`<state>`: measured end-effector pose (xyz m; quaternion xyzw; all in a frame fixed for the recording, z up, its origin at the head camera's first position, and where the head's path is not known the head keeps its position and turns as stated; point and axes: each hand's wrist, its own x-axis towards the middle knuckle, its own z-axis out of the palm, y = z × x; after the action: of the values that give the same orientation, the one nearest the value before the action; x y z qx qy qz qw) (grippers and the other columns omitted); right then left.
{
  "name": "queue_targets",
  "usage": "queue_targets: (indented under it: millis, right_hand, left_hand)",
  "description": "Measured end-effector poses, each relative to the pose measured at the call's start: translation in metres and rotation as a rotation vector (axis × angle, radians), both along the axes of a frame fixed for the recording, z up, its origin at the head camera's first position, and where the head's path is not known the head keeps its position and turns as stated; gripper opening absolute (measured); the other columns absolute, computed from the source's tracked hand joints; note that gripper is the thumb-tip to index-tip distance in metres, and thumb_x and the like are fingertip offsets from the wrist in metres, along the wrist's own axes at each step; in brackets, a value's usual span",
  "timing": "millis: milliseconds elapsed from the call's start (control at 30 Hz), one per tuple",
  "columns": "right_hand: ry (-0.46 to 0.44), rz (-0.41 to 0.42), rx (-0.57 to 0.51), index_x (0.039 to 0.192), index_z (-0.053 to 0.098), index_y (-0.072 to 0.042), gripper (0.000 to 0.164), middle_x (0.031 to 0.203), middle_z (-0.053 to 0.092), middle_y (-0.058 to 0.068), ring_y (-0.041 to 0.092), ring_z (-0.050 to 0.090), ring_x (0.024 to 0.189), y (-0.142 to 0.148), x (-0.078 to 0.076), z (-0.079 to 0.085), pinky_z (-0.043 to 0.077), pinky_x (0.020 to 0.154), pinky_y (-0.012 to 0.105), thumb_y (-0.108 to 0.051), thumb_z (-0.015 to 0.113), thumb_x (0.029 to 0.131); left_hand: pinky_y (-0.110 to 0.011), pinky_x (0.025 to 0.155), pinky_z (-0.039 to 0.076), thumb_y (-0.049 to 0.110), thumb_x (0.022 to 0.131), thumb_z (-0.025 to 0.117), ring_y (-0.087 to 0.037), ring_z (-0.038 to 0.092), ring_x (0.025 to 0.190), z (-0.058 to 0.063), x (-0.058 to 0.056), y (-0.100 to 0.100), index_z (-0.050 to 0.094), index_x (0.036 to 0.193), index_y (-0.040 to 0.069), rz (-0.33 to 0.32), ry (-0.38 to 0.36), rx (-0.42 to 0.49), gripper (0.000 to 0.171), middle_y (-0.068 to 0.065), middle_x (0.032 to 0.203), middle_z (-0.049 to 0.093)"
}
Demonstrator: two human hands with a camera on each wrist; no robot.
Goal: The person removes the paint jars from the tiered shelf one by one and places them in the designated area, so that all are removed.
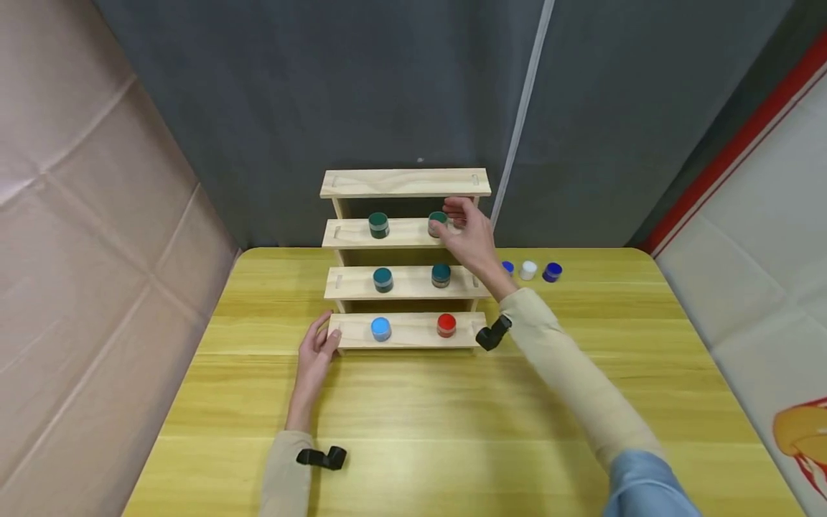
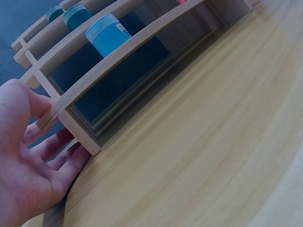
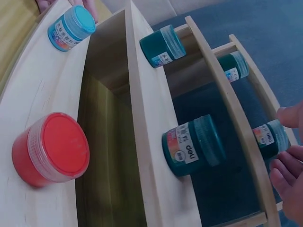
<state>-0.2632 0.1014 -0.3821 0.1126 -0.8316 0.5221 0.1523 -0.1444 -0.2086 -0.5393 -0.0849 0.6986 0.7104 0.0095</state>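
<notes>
A wooden tiered shelf (image 1: 407, 330) stands on the table with paint jars on its steps. At its front left corner my left hand (image 1: 315, 350) grips the end of the lowest board, thumb on top and fingers beneath and beside it. My right hand (image 1: 470, 233) is at the second board from the top, thumb and fingers around the lid of a dark green paint jar (image 3: 267, 140). Another dark green jar (image 1: 378, 225) stands to its left. Two teal jars (image 1: 383, 280) (image 3: 191, 146) sit one step lower. On the lowest board are a light blue jar (image 1: 381, 329) and a red jar (image 1: 446, 325).
Right of the shelf, partly behind my right forearm, a blue jar (image 1: 507, 268), a white jar (image 1: 528, 271) and a dark blue jar (image 1: 552, 272) stand on the yellow wooden table (image 1: 413, 424). A dark grey curtain (image 1: 323, 93) hangs behind the shelf.
</notes>
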Motion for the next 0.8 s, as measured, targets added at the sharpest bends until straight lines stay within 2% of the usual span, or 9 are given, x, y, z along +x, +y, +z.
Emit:
queue_targets:
  millis: [167,400,633,800]
  right_hand:
    - [-0.022,0.002,0.006,0.137,0.053,0.000,0.053,0.134,0.062,0.019,0.029,0.059,0.124,-0.003,-0.004,-0.006,0.047,0.109,0.038,-0.020,0.075,0.093]
    - [-0.034,0.002,0.093,0.137,0.053,-0.001,0.058,0.134,0.059,0.016,0.029,0.057,0.126,-0.006,-0.006,-0.006,0.045,0.112,0.037,-0.026,0.077,0.091]
    - [-0.015,-0.038,0.154,0.133,0.056,-0.003,0.054,0.128,0.061,0.016,0.030,0.059,0.123,-0.008,-0.003,-0.009,0.047,0.110,0.039,-0.027,0.077,0.090]
    - [0.033,-0.051,0.167,0.129,0.059,-0.002,0.045,0.123,0.064,0.016,0.029,0.062,0.118,-0.008,-0.004,-0.015,0.049,0.106,0.039,-0.023,0.074,0.093]
  left_hand:
    - [-0.024,0.078,0.055,0.016,0.104,0.059,-0.011,0.058,0.071,-0.002,0.001,0.002,0.045,0.152,0.019,0.004,-0.001,0.000,0.050,0.005,0.111,0.069]
    - [-0.024,0.078,0.055,0.018,0.104,0.058,-0.011,0.058,0.072,0.002,-0.002,0.001,0.044,0.153,0.018,0.010,0.015,-0.012,0.050,0.006,0.107,0.069]
    - [-0.024,0.079,0.054,0.018,0.104,0.058,-0.010,0.058,0.074,0.002,-0.003,0.001,0.044,0.152,0.020,0.005,-0.003,-0.014,0.050,-0.005,0.124,0.067]
    - [-0.025,0.078,0.055,0.016,0.104,0.057,-0.010,0.058,0.073,0.002,-0.003,0.001,0.044,0.153,0.020,0.006,-0.013,0.000,0.051,0.004,0.113,0.069]
